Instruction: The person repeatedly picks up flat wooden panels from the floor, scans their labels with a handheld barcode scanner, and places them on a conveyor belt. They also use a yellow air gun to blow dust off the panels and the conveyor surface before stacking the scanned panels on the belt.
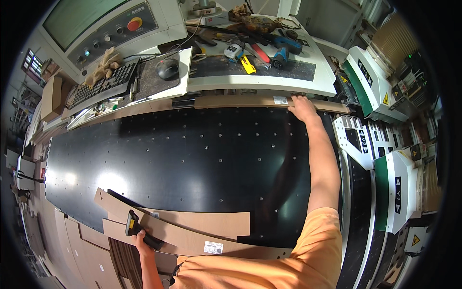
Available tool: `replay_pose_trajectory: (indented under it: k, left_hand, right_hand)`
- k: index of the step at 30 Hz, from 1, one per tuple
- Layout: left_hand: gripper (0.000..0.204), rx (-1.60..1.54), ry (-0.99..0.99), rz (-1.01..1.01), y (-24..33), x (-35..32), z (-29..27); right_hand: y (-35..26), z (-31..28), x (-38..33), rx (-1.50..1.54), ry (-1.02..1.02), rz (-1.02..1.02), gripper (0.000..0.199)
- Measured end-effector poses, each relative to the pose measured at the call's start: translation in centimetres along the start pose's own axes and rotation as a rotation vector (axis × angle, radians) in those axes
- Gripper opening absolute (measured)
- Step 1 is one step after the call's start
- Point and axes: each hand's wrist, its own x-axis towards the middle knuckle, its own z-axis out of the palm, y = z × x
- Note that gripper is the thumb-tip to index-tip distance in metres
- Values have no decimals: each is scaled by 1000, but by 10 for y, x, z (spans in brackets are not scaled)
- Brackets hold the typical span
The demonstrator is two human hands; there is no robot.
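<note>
My left hand [140, 237] is closed around a black handheld barcode scanner [132, 223] with a yellow label, held low at the left over wood-coloured panels. Beneath it lies a long panel [185, 232] with a white printed label. A shorter panel [226, 221] lies partly under that one. Stretched out to the far edge of the black table, my right hand [304, 109] grips a long, narrow brown panel [240, 101]. Its fingers reach over the strip's far side, just right of a white label [280, 100].
The black machine table [192, 168] is dotted with small holes. Beyond it, a white bench holds a keyboard [103, 85], a mouse [167, 69], a tape measure [233, 52] and a blue power tool [284, 48]. White-and-green machine heads [392, 192] stand at the right.
</note>
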Motion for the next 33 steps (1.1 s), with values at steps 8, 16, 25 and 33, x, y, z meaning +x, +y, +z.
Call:
replay_pose_trajectory:
  k: [8,16,25,33]
  left_hand:
    - [32,9,-9,-36,-39,4,-15]
    - [33,77,-45,6,-38,4,-6]
    - [28,23,-28,13,-16,-8,-1]
    - [31,71,-39,4,-1,-7,-10]
  right_hand:
    - [-8,36,29,126,19,-207,48]
    - [-17,55,3,169,274,21,46]
    - [-99,73,-31,1499,573,603,47]
    - [-118,71,-29,1384,616,453,41]
